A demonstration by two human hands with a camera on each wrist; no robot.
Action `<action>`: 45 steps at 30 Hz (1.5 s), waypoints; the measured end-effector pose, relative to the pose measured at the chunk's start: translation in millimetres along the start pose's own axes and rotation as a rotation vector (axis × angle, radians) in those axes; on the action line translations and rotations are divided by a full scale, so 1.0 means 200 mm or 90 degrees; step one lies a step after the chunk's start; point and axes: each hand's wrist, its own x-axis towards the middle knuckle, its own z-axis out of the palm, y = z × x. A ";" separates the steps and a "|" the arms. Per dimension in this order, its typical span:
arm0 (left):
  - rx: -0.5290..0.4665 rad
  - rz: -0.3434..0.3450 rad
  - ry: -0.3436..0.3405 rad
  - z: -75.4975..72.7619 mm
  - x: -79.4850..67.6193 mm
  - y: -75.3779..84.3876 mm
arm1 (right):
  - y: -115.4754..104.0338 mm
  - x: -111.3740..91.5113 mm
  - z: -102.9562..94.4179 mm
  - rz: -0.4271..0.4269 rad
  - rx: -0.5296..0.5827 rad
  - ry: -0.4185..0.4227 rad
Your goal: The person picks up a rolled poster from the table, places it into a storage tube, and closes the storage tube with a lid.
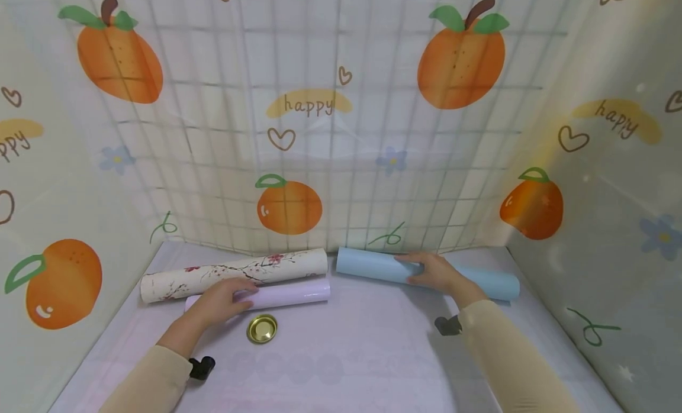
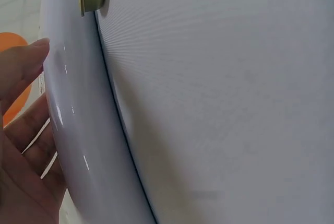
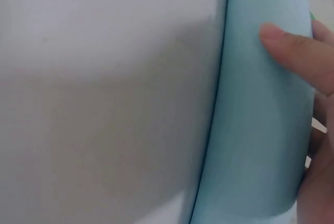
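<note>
In the head view my left hand (image 1: 221, 299) lies over a glossy lilac wallpaper roll (image 1: 298, 293), holding it from above. The left wrist view shows the thumb at the edge of this lilac roll (image 2: 78, 109), with the fingertips hidden behind it. My right hand (image 1: 438, 275) grips a light blue wallpaper roll (image 1: 367, 266) near its middle. In the right wrist view the thumb presses on the blue roll (image 3: 255, 130) and the other fingers go round its far side. Behind the lilac roll lies a thicker cream roll (image 1: 298, 266) printed with blossom branches.
A small round gold tin (image 1: 262, 329) sits on the pale tabletop (image 1: 341, 365) just in front of the lilac roll. A printed curtain with oranges (image 1: 290, 207) hangs over a wire grid at the back, and similar cloth walls (image 1: 629, 182) close both sides.
</note>
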 end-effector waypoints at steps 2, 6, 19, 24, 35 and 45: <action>0.000 -0.004 -0.007 0.00 0.00 -0.01 | 0.00 0.00 0.00 -0.002 0.000 -0.001; 0.004 -0.007 -0.019 0.00 0.00 -0.02 | -0.01 0.00 0.00 -0.001 -0.003 -0.001; 0.014 -0.023 -0.043 0.00 0.01 -0.01 | -0.02 -0.04 -0.03 0.013 -0.009 -0.022; 0.012 -0.020 -0.047 0.01 0.01 -0.02 | -0.04 -0.08 -0.06 0.012 0.006 -0.016; 0.010 -0.018 -0.052 0.00 -0.02 -0.01 | -0.09 -0.17 -0.10 -0.028 0.000 -0.023; -0.012 -0.023 -0.048 -0.02 -0.03 -0.01 | -0.13 -0.26 -0.14 -0.048 0.027 -0.030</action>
